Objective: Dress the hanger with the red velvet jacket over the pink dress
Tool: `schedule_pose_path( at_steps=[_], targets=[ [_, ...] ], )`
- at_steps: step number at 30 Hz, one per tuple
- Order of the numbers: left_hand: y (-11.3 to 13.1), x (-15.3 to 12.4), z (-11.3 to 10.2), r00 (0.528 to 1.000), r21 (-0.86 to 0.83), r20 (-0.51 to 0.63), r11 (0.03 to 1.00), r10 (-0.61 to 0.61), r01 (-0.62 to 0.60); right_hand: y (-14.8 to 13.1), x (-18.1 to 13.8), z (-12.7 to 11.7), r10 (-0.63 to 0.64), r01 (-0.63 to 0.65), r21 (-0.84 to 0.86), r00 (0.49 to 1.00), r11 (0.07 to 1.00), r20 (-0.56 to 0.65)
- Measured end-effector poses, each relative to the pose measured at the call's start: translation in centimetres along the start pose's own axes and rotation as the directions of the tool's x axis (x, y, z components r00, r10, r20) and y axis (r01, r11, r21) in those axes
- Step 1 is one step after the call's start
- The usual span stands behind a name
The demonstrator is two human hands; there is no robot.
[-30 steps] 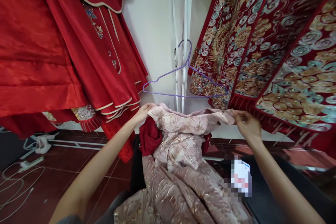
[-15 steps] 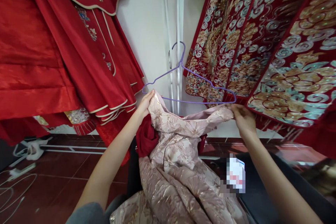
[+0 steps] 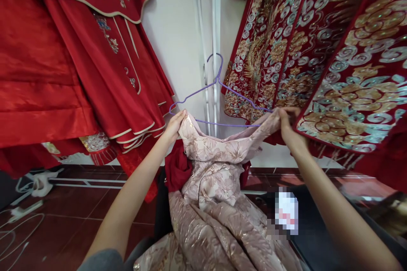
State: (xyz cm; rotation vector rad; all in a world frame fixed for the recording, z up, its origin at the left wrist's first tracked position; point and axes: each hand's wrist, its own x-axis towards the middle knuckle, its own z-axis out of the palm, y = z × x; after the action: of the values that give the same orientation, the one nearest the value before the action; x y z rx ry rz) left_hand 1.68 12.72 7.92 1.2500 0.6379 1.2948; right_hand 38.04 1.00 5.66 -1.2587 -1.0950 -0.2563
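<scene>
A pale pink dress with a shiny floral pattern lies spread toward me, its off-shoulder neckline stretched between my hands. My left hand pinches the left shoulder end of the neckline. At the other shoulder end, my right hand grips the fabric, its fingers partly hidden behind the cloth. A purple hanger stands inside the neckline, hook upward. Its left end sticks out past my left hand, while its right end is covered by the dress's right shoulder. Dark red cloth bunches beside the bodice.
Red garments hang at the left, and embroidered red garments at the right. White poles rise behind the hanger. Pale shoes and a power strip with cables lie on the dark tiled floor. A blurred white patch is at right.
My right hand has risen, drawing the dress's right shoulder up over the hanger's right end, which was bare before. My left hand keeps its hold nearly in place.
</scene>
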Motion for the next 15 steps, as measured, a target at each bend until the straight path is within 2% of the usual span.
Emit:
schedule_pose_path(
  at_steps=[2,4,8,11,13,15],
  targets=[
    [-0.2,-0.3,0.4,1.0,0.008,-0.001,1.0,-0.024,0.024,-1.9,1.9,1.6,-0.13,0.13,-0.011,0.99,0.991,-0.045],
    [-0.3,-0.5,0.9,0.999,0.025,0.001,0.999,-0.041,0.041,-3.3,3.2,3.4,-0.201,0.201,-0.006,0.978,0.979,0.059],
    [0.0,-1.0,0.9,1.0,0.079,-0.002,0.997,-0.002,0.003,-4.2,3.9,5.6,-0.198,0.205,0.009,0.93,0.979,0.31],
    [0.6,-1.4,-0.5,0.989,0.27,-0.021,0.953,0.149,-0.138,-4.1,3.8,5.5,-0.216,0.231,-0.001,0.911,0.973,0.352],
    [1.1,-1.8,-2.2,0.961,0.45,-0.047,0.864,0.273,-0.224,-4.0,3.9,5.0,-0.239,0.253,0.004,0.908,0.967,0.344],
    [1.4,-2.3,-4.3,0.931,0.573,-0.096,0.785,0.351,-0.236,-4.0,4.1,4.6,-0.244,0.257,0.009,0.907,0.966,0.342]
  ],
)
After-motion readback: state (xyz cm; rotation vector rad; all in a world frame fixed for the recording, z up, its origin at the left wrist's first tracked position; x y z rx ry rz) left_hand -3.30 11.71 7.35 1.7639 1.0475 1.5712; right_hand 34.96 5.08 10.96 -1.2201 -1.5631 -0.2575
